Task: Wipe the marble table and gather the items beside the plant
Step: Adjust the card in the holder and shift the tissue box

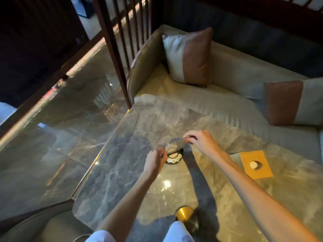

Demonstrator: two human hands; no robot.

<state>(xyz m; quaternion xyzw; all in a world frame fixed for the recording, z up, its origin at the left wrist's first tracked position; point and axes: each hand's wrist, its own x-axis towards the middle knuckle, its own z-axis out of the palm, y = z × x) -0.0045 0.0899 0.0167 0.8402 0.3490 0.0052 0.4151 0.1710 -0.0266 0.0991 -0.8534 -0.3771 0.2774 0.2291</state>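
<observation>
Both my hands reach out over the grey-brown marble table (132, 130). Between them I hold a thin clear plate-like stand (175, 145), tilted on edge. My left hand (155, 161) grips its near left end and my right hand (201, 142) pinches its far right end. Just under the stand a small dark dish (173, 158) with pale round pieces rests on the marble. No plant or cloth is in view.
An orange square card (262, 172) with a small pale cylinder (254, 164) on it lies to the right. A gold round object (185, 215) stands at the near edge. A grey sofa (236, 70) with two cushions wraps the far side. A wooden slatted screen (120, 41) rises at the left.
</observation>
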